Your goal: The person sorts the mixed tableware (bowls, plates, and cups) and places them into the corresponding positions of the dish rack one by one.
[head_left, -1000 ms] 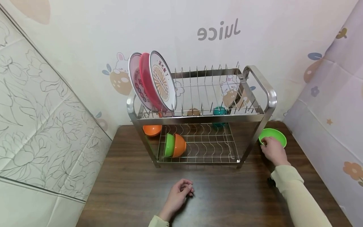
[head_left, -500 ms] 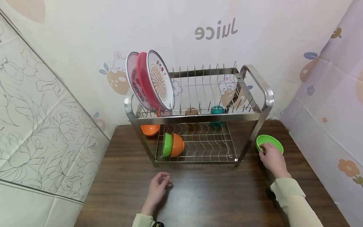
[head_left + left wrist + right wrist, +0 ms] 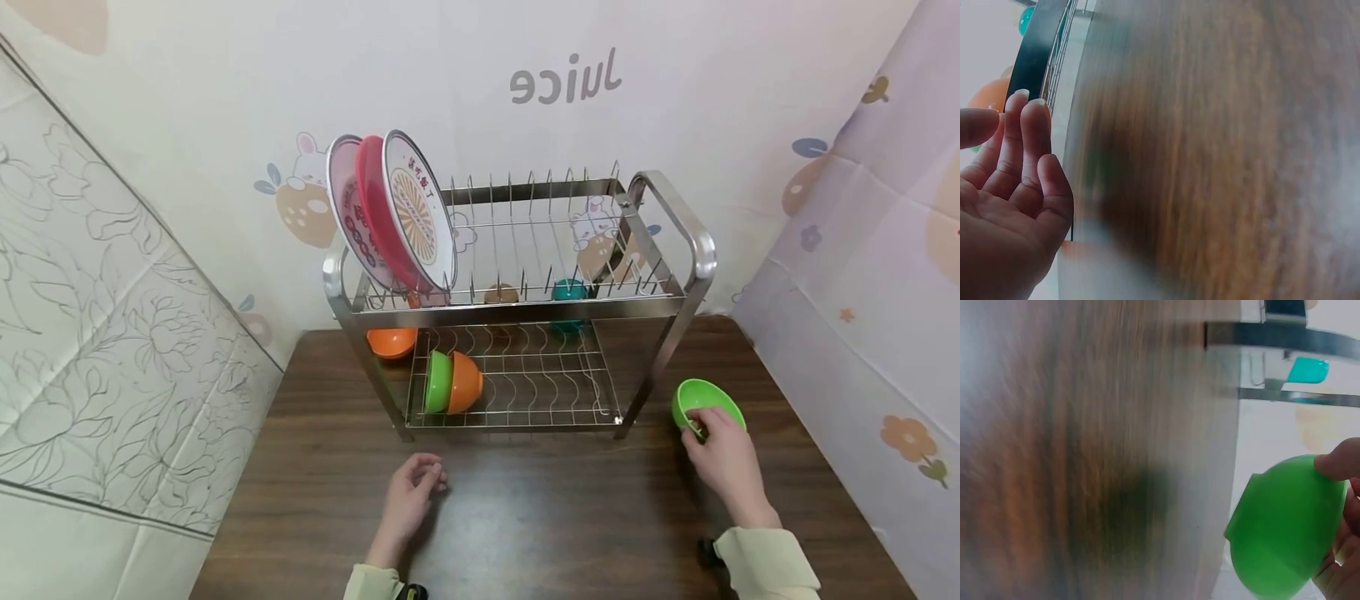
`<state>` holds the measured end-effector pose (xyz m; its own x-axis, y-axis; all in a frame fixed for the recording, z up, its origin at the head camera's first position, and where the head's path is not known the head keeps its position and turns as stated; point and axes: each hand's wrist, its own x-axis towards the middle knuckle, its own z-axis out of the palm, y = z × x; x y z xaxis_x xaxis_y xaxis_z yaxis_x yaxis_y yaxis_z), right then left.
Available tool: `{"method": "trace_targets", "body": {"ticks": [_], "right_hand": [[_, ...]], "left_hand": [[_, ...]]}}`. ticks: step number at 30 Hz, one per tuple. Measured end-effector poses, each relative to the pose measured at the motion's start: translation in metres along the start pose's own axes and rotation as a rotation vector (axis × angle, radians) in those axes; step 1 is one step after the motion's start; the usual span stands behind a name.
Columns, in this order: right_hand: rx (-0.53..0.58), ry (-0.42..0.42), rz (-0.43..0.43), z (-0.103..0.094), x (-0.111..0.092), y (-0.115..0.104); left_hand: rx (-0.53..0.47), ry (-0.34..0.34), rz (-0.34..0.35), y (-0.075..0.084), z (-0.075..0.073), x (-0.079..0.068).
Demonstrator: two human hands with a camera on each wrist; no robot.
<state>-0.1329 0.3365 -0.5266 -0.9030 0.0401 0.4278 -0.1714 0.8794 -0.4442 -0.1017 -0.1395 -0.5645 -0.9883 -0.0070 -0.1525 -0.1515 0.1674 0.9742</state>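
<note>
In the head view my right hand (image 3: 723,454) pinches the near rim of a green bowl (image 3: 708,398), right of the rack. The right wrist view shows the thumb (image 3: 1338,461) on the outside of that bowl (image 3: 1285,525), its base tilted toward the table. My left hand (image 3: 411,493) rests at the tabletop in front of the rack, fingers loosely curled and holding nothing. A two-tier metal dish rack (image 3: 517,312) stands at the back. On its lower tier a green bowl (image 3: 438,382) and an orange bowl (image 3: 465,383) stand on edge, nested together at the left.
Several plates, including a white plate (image 3: 418,212) and a red plate (image 3: 381,208), lean upright at the left of the upper tier. Behind the rack sit an orange bowl (image 3: 392,342), a teal bowl (image 3: 568,293) and a brown item (image 3: 501,295). The wooden table (image 3: 525,508) meets patterned walls.
My right hand has drawn the green bowl toward the front of the table, tilting it. My left hand has shifted left. The head view has turned slightly.
</note>
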Motion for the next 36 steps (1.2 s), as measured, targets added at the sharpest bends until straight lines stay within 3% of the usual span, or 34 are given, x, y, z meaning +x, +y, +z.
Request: {"method": "trace_targets", "body": {"ticks": [8,11,19,27,36], "right_hand": [[0.017,-0.028,0.02,-0.012,-0.016,-0.03],[0.042,0.009,0.009,-0.015,-0.018,-0.04],[0.095,0.049,-0.021,-0.022,-0.02,-0.061],[0.14,0.057,-0.071,-0.013,-0.027,-0.082],[0.192,0.044,-0.056,-0.007,-0.038,-0.099]], "left_hand": [[0.011,-0.011,0.025,-0.002,0.003,0.002],[0.0,-0.027,0.014,-0.002,0.006,0.002],[-0.014,-0.056,0.013,0.018,0.018,-0.005],[-0.033,-0.087,0.029,0.003,0.027,0.001],[-0.088,-0.147,0.031,0.002,0.039,-0.002]]}}
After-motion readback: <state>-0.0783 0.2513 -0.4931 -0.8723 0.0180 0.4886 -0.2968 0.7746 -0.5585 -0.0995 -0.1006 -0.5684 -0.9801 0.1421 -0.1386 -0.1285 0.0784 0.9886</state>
